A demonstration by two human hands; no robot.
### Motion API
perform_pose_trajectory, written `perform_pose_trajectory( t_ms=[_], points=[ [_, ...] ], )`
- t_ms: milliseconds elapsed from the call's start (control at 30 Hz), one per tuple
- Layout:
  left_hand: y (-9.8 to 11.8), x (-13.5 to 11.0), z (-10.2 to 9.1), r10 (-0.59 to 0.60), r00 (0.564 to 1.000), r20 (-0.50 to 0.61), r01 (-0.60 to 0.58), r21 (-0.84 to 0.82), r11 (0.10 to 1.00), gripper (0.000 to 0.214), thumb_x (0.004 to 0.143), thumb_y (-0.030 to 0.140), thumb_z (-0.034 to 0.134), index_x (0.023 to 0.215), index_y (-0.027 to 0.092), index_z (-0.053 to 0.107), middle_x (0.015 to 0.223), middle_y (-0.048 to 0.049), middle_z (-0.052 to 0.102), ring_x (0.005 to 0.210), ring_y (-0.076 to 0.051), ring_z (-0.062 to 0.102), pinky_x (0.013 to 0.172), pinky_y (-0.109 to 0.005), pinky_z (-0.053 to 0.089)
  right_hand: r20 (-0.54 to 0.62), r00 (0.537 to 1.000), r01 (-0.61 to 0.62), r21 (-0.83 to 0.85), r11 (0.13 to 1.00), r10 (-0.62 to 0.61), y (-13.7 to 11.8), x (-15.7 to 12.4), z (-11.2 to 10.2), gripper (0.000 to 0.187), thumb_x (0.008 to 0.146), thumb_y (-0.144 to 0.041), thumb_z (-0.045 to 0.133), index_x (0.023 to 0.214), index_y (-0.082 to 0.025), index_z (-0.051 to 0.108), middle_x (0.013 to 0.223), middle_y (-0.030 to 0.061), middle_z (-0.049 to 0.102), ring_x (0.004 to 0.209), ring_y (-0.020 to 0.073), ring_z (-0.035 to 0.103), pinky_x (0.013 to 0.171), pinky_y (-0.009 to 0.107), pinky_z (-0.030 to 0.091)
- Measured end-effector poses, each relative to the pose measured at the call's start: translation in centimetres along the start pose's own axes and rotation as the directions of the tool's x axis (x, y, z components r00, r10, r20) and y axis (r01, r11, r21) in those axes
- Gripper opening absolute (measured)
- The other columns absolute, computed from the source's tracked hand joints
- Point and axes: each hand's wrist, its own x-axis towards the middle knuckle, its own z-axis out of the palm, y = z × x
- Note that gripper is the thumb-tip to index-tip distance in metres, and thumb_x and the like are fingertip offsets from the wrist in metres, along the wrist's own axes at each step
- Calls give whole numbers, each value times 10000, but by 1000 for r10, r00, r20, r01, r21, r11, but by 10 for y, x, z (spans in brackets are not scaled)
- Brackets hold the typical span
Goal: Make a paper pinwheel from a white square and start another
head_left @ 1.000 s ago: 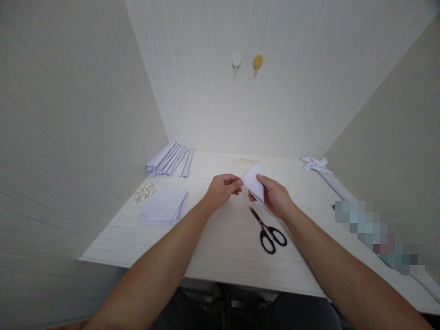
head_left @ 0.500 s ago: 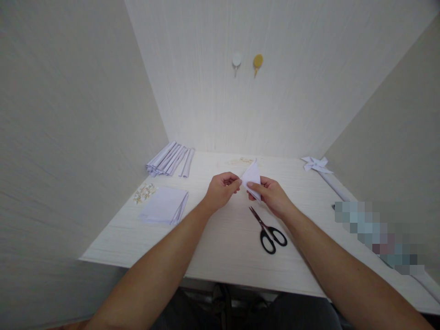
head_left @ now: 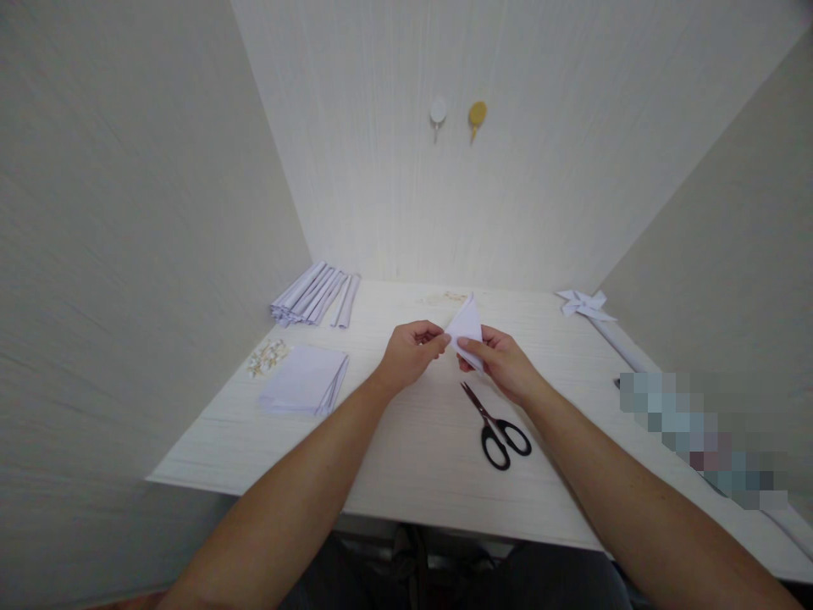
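Note:
A small folded piece of white paper [head_left: 466, 324] is held above the middle of the white table [head_left: 412, 424]. My left hand [head_left: 410, 352] pinches its left corner with thumb and fingers closed. My right hand [head_left: 499, 360] grips its right side, thumb on top. Black scissors [head_left: 499, 428] lie shut on the table just below my right hand.
A stack of square white sheets [head_left: 305, 379] lies at the left, with small pale pins or beads [head_left: 267, 356] beside it. Rolled paper sticks [head_left: 314, 295] lie at the back left. A paper pinwheel [head_left: 581, 303] lies at the back right. Walls close in on three sides.
My right hand has slid slightly left and up along the paper, with the thumb now on top; the paper has tilted a little. The left hand has barely moved.

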Motion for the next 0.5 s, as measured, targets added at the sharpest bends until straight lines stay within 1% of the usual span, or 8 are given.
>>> perform_pose_trajectory(
  t_ms=[133, 333, 500],
  points=[
    [-1, 1, 0, -35, 999, 40, 36, -18, 999, 165, 746, 305, 737, 731, 143, 709, 623, -8, 658, 578, -116, 573, 596, -255, 461, 2, 1000, -7, -11, 1000, 7, -1, 0, 1, 345, 657, -433, 863, 822, -167, 719, 673, 10, 690, 572, 136, 585, 577, 285, 454],
    [-3, 4, -1, -57, 996, 63, 59, -41, 997, 168, 765, 292, 712, 692, 145, 674, 595, 1, 637, 569, -105, 559, 601, -247, 446, -32, 999, -42, -8, 999, 42, 0, 1, -1, 372, 657, -498, 848, 779, -170, 722, 678, 28, 702, 585, 154, 608, 588, 294, 472],
    [-3, 4, -2, -117, 984, 134, 125, -54, 991, 180, 745, 289, 716, 660, 142, 656, 582, -2, 626, 549, -101, 552, 592, -250, 460, -89, 995, -46, 27, 999, 49, -1, 2, -3, 331, 633, -467, 853, 735, -193, 699, 656, -4, 666, 592, 147, 575, 584, 281, 462]
  ],
)
